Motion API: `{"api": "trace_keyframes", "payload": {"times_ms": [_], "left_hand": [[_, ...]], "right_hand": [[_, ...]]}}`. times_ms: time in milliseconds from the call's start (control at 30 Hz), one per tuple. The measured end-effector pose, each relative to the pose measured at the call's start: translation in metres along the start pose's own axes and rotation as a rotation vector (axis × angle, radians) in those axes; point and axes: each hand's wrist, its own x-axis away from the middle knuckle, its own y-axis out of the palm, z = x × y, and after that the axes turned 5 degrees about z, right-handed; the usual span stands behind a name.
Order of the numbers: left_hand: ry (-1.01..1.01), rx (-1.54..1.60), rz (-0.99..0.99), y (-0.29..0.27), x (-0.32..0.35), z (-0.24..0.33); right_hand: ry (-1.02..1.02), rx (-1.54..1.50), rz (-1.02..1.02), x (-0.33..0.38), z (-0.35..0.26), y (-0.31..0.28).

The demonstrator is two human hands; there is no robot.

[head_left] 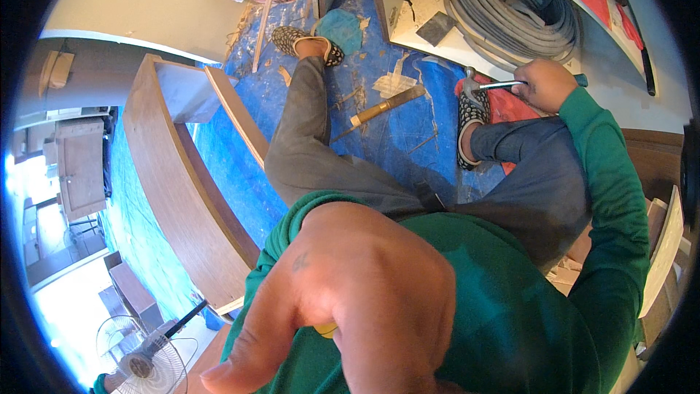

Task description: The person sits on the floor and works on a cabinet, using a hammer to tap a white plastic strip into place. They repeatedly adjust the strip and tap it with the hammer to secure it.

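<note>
**Hammer in hand, wooden box up, rest is anyone's guess**

Blue tarp (390,144) all over the floor. The open wooden box (171,197) on the left looks joined up, so I'd call that bit done; how much is left, honestly can't tell. Fat coil of gray hose (496,22) upper right. Left hand (372,277) looms close, thumb stuck out, fingertips hidden, so no clue if it's gripping anything. Right hand (543,86) is wrapped round the claw hammer (502,85), its head right by the spotted right shoe (474,108). Looks decent: shiny shaft, metal claw, dark grip end. No nail visible there, so probably not striking. Wood-handled tool (390,104), maybe a chisel, lies on the tarp nearby.
</note>
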Motion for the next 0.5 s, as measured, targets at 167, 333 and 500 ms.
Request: {"api": "trace_keyframes", "payload": {"times_ms": [167,333,500], "left_hand": [[0.007,0.006,0.005,-0.004,0.004,0.000],[0.004,0.021,0.009,-0.004,0.005,0.002],[0.011,0.031,0.017,-0.002,0.009,0.002]], "right_hand": [[-0.034,0.011,0.004,-0.002,0.000,0.003],[-0.061,-0.009,0.047,0.001,0.006,0.008],[-0.089,-0.003,0.066,0.001,0.005,0.007]]}}
